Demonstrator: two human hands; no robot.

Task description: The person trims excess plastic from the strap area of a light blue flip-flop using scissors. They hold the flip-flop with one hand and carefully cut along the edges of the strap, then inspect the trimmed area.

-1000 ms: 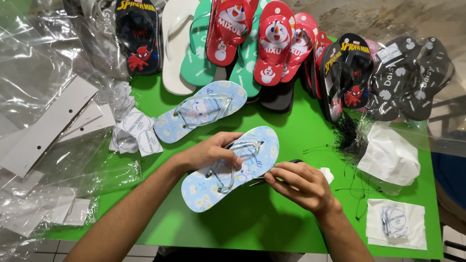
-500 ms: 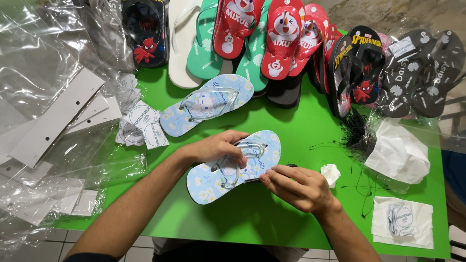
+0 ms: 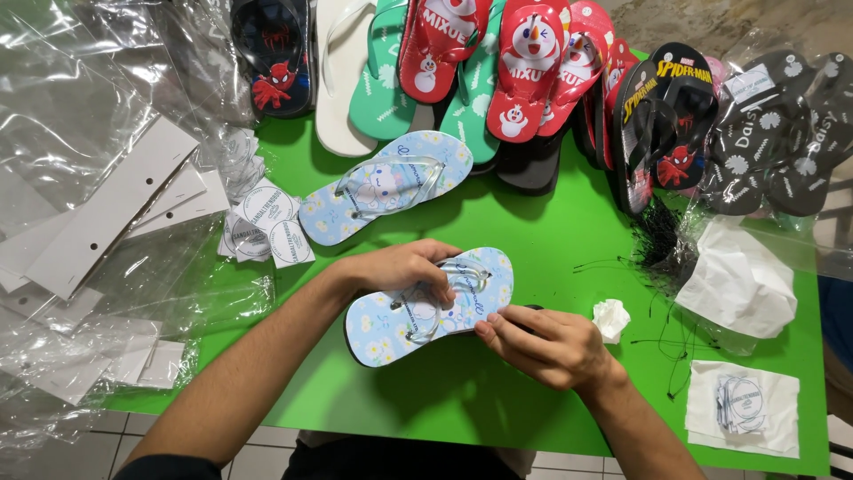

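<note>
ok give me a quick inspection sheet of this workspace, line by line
surface: green table, mostly covered along its far and left edges
job's things: light blue flip-flop lying under both hands; its match lies apart, farther back
clutter: row of flip-flops along the far edge; round paper labels; clear plastic bags and white card strips on the left; crumpled tissue; white bag
grippers: left hand holds the strap from above; right hand pinches the flip-flop's near edge
cables: none; loose black threads on the right
surroundings: tiled floor below the table
</note>
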